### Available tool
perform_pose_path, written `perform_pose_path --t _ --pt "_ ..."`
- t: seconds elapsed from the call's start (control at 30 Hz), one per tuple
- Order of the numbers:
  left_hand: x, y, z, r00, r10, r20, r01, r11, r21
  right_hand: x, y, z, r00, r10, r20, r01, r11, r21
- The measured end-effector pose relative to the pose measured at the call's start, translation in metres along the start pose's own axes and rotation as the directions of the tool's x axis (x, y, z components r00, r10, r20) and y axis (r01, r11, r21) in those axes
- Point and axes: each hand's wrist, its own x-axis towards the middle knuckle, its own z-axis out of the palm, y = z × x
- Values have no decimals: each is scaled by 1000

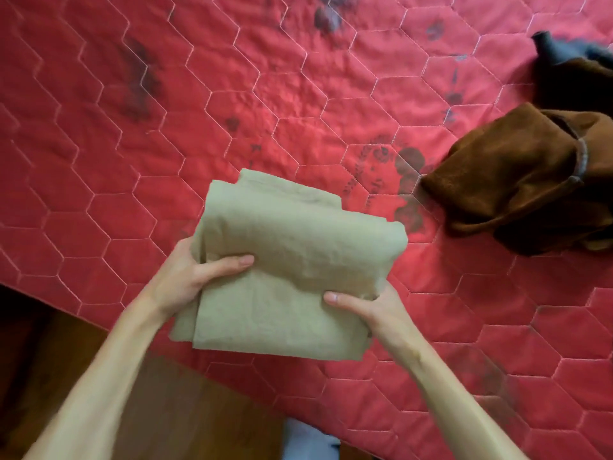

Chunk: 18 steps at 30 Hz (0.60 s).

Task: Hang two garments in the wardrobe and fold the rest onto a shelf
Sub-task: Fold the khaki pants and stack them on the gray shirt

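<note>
Two grips: left hand (184, 277) and right hand (372, 309) clasp the beige garment (285, 257), thumbs atop
Right of grip: brown garment (517, 184)

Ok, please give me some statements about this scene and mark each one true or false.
1. Both the left hand and the right hand grip the folded beige garment. True.
2. The brown garment lies neatly folded. False: it lies crumpled on the bedspread.
3. The bedspread is blue. False: it is red, with hexagon stitching.
4. A dark grey garment lies beyond the brown garment. True.
</note>
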Motion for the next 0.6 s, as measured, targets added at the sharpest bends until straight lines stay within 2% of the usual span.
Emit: perform_pose_path --t 0.07,0.1,0.17,0.2,0.27,0.37,0.47,0.53,0.6 --pt "4 -17 -24 994 -85 -73 93 987 128 19 12 28 1000 23 -2 -23 999 -45" --pt "11 -32 -34 983 -132 -130 163 950 266 26 19 40 999 33 -41 -37 994 -100" --pt "22 -64 -45 949 -170 -266 292 792 536 36 30 58 985 46 -165 -94 950 -296" --pt "26 -77 -47 934 -131 -331 311 752 581 38 33 63 977 17 -213 -99 920 -379" --pt "28 -91 -45 904 19 -428 245 797 552 36 38 68 959 -89 -269 -42 893 -447" --pt "14 -92 -34 829 181 -530 67 908 415 23 40 70 916 -233 -325 86 908 -410" --pt "4 -87 -28 801 205 -563 -34 954 299 16 35 69 887 -297 -353 152 911 -385" --pt "7 -86 -30 804 179 -567 -63 974 217 18 31 67 887 -315 -337 183 911 -368" --pt "16 -84 -32 797 174 -578 -64 976 206 26 27 66 881 -320 -349 188 913 -362"
